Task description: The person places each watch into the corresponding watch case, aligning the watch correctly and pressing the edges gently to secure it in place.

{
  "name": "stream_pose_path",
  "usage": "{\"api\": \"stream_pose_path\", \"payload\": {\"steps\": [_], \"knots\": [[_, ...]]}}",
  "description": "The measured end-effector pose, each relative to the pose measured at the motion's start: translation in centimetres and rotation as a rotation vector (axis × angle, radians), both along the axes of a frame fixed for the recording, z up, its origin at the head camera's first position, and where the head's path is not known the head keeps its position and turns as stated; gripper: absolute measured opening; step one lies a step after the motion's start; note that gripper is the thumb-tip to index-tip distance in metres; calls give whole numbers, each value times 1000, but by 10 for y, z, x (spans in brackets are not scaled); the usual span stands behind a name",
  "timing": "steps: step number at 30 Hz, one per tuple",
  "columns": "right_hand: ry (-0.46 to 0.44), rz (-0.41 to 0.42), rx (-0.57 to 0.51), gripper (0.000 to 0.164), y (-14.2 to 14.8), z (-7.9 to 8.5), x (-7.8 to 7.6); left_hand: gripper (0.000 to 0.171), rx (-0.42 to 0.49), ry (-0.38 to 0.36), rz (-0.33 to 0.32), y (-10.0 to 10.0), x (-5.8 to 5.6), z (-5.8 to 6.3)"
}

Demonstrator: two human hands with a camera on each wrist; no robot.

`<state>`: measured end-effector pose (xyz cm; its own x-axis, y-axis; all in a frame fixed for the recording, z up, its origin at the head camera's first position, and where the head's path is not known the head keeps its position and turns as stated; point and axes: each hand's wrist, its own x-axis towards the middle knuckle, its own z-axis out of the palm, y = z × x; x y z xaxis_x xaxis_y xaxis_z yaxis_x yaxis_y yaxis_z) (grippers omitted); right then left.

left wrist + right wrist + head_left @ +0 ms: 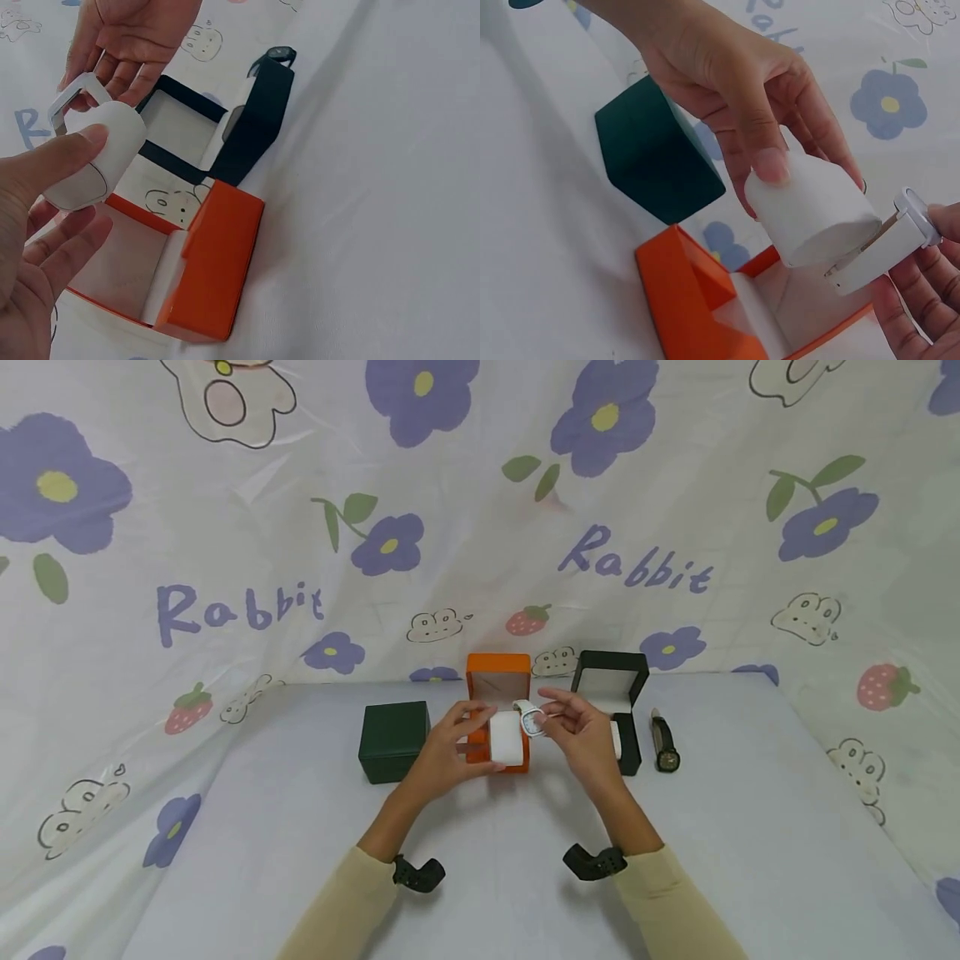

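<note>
Clock directions as seen in head view. Left hand (452,745) is pinching the white cushion (506,741), thumb on one side, fingers on the other; cushion is hanging in the air over the open orange box (498,662). Right hand (587,732) is pinching the white watch (533,721) by its case, thumb on top; watch is sitting at the cushion's 2 o'clock. Strap is curving toward one end of the cushion; can't tell if they're touching.

Rest of bench (495,885): closed green box (393,733) is sitting at the orange box's 9 o'clock, near it. Open dark box (630,748) is standing at 3 o'clock, lid up, a pale insert (617,740) showing inside. Dark watch (664,743) is lying farther out at 3 o'clock, just beside the dark box. Printed cloth (465,552) is hanging behind at 12.
</note>
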<state>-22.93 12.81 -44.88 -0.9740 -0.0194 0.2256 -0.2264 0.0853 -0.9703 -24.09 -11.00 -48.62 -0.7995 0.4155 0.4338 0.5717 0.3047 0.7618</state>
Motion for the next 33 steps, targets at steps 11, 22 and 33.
{"api": "stream_pose_path", "payload": {"steps": [11, 22, 33], "knots": [[30, 51, -5, 35, -6, -1, 8, 78, 82, 12, 27, 7, 14, 3], [20, 15, -7, 37, -8, 3, 13, 76, 145, 52, 24, 10, 19, 2], [54, 15, 56, 28, -6, 8, 18, 74, 182, 53, 38, 10, 21, 7]]}}
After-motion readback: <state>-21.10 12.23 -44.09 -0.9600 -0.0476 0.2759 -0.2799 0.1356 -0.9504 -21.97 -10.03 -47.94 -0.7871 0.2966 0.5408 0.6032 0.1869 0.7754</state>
